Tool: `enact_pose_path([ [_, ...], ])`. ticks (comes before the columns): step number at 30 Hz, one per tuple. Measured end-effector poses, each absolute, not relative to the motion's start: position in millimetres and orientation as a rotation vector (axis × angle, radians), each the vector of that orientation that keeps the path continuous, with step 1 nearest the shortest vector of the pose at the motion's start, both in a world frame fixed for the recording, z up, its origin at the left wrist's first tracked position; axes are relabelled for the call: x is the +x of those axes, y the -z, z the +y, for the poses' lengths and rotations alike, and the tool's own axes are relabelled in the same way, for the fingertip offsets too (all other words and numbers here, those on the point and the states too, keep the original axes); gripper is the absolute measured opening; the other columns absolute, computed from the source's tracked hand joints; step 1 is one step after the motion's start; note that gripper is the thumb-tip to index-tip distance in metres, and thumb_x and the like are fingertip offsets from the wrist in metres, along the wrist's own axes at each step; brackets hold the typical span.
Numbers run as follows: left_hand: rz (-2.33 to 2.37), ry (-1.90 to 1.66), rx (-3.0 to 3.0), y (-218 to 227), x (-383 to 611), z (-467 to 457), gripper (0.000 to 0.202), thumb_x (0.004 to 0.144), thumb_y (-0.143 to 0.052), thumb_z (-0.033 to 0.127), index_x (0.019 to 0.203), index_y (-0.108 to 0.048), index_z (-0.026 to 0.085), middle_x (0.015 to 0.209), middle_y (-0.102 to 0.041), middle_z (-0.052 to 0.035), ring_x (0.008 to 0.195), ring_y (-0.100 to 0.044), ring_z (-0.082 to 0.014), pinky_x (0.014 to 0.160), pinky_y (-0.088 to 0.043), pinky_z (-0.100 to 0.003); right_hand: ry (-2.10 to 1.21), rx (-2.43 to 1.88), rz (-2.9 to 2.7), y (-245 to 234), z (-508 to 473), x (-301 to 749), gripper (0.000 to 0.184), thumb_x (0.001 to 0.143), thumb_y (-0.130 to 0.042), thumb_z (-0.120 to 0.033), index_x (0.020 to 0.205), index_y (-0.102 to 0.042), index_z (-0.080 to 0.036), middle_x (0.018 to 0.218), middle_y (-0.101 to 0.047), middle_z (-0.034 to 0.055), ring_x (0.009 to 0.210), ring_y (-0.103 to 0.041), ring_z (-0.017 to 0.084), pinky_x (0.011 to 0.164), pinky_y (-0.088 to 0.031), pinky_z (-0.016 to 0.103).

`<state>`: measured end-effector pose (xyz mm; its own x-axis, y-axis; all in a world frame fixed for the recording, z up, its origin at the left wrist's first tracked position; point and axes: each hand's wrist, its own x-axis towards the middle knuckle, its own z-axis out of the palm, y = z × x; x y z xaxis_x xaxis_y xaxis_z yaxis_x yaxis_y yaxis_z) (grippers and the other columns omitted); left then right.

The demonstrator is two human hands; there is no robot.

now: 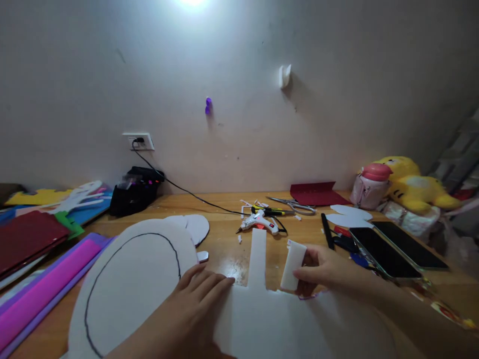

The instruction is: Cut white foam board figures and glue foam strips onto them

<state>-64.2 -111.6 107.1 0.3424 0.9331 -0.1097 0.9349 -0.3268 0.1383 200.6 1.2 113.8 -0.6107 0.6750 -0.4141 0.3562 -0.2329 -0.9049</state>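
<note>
My right hand (316, 269) pinches a small white foam piece (294, 265) between thumb and fingers. It holds the piece tilted, close to the ragged upper edge of a large white foam sheet (277, 324). A narrow strip of the sheet sticks up to the left of the piece. My left hand (200, 299) lies on the sheet's left part, its fingers stretched out. Beside that hand is a white foam shape (130, 279) with a dark curved line drawn on it. Beyond the strip lies a white glue gun (258, 223).
Behind the glue gun lie a yellow-black cutter (271, 211) and scissors (295, 204). Two phones (385, 252) are at the right, near a pink bottle (372, 184) and a yellow plush toy (415, 184). Coloured foam sheets (48, 294) cover the left. A black cord (187, 192) crosses to the outlet.
</note>
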Motion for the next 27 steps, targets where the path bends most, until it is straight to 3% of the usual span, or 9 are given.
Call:
enact_pose_path([
  [7,1.695,-0.092,2.567,-91,-80,-121,0.064,0.068,-0.076,0.033,0.129,-0.062,0.02,0.128,-0.068,-0.01,0.12,-0.061,-0.0346,0.113,-0.036,-0.056,-1.981,-1.189,-1.792,-111,-13,202,0.017,0.061,-0.071,-0.027,0.072,-0.062,-0.017,0.066,-0.07,0.001,0.06,-0.066,0.011,0.062,-0.052,0.022],
  [17,1.714,0.093,2.369,-87,-80,-122,0.078,0.058,-0.083,0.04,0.131,-0.064,0.019,0.128,-0.067,-0.0132,0.122,-0.057,-0.042,0.11,-0.036,-0.06,-2.124,-1.258,-1.711,-86,-11,197,0.026,0.057,-0.072,-0.03,0.076,-0.066,-0.014,0.069,-0.073,0.0044,0.063,-0.069,0.014,0.065,-0.055,0.024],
  [22,1.655,0.059,2.309,-69,-92,-121,0.081,0.058,-0.083,0.041,0.134,-0.06,0.024,0.134,-0.063,-0.0104,0.124,-0.055,-0.0367,0.11,-0.038,-0.052,-2.227,-1.325,-1.608,-56,1,181,0.021,0.058,-0.067,-0.019,0.078,-0.063,-0.014,0.067,-0.073,0.0044,0.063,-0.07,0.013,0.058,-0.053,0.018],
  [24,1.624,0.052,2.269,-63,-94,-120,0.075,0.059,-0.083,0.043,0.129,-0.063,0.025,0.132,-0.064,-0.0098,0.121,-0.057,-0.035,0.108,-0.04,-0.049,-2.263,-1.373,-1.63,-43,7,173,0.023,0.061,-0.065,-0.015,0.083,-0.062,-0.013,0.065,-0.072,0.0046,0.06,-0.069,0.013,0.053,-0.05,0.017],
  [27,1.592,0.095,2.212,-54,-96,-119,0.072,0.059,-0.084,0.041,0.127,-0.065,0.023,0.134,-0.061,-0.0114,0.121,-0.057,-0.0347,0.106,-0.044,-0.047,-2.272,-1.497,-1.725,-34,15,164,0.045,0.066,-0.061,-0.009,0.11,-0.054,-0.013,0.059,-0.069,0.0008,0.055,-0.067,0.014,0.048,-0.047,0.018],
])
